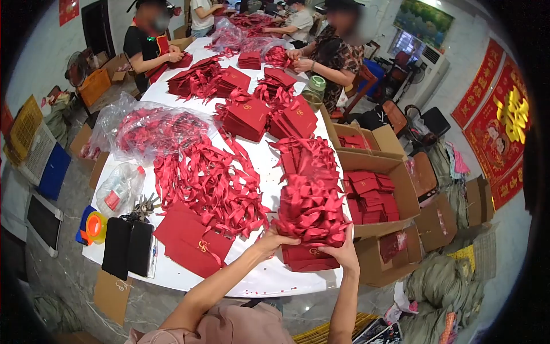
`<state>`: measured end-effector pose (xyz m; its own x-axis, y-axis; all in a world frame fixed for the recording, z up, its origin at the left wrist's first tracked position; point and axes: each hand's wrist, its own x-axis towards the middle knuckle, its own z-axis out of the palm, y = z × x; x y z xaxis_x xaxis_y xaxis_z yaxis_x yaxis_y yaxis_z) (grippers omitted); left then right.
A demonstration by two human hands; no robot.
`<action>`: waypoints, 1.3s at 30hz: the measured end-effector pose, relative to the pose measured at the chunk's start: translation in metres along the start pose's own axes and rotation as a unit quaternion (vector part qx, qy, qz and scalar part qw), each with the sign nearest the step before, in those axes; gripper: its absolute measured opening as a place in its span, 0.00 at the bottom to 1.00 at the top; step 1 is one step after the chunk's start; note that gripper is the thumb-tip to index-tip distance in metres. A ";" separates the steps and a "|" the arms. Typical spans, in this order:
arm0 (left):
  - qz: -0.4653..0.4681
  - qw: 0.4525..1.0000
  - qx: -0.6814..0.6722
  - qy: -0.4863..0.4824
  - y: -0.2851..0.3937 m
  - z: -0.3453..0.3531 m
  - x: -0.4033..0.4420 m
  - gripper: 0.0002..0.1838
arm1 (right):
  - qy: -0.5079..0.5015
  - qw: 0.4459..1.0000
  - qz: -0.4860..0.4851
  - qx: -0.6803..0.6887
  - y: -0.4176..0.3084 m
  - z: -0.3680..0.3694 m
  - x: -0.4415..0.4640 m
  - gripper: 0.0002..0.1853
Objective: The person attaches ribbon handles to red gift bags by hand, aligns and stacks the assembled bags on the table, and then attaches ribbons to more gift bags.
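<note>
From my station, I have the thick stack of dark red paper bags with glossy red ribbon handles (pixel 312 200) on the right side of the white-covered bench (pixel 255 280), near its front edge. My left grip (pixel 270 239) pinches the near left corner and my right grip (pixel 345 252) closes on the near right, its thumb reaching inward; some fingertips are hidden, so I cannot tell how deep the hold goes.

Just below, between the hands, lie flat dark red bags with a gold emblem (pixel 311 259) — whether they belong to the same stack, I cannot tell.

To handle this well, I would press evenly from both sides, low on the paper rather than on the slippery ribbon, and tap the edges flush before taking any weight. The ribbons bulge on top, so the stack will probably lean if one side is squeezed harder. I would also guard the loose heap of red ribbon-handled bags (pixel 212 189) on the left — a trailing loop there could snag a wrist — and keep the paper corners from bending.
</note>
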<state>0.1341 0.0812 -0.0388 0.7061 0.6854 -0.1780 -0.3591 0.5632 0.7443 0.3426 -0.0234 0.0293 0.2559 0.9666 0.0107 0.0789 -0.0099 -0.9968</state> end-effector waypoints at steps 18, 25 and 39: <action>-0.074 0.983 0.044 0.164 -0.005 -0.001 -0.105 0.25 | -0.101 0.948 -0.089 -0.287 -0.072 0.061 -0.017 0.36; -0.115 0.963 0.234 0.073 -0.011 -0.050 -0.156 0.22 | -0.142 0.888 -0.175 -0.400 -0.073 0.072 -0.024 0.35; 0.293 0.695 0.648 0.106 0.090 0.045 -0.118 0.36 | -0.139 0.885 -0.163 -0.414 -0.063 0.082 -0.032 0.39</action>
<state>0.0459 0.0300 0.0785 0.5157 0.7512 0.4120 0.4016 -0.6367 0.6583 0.2508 -0.0331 0.0857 -0.1483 0.9771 0.1526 0.8125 0.2083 -0.5445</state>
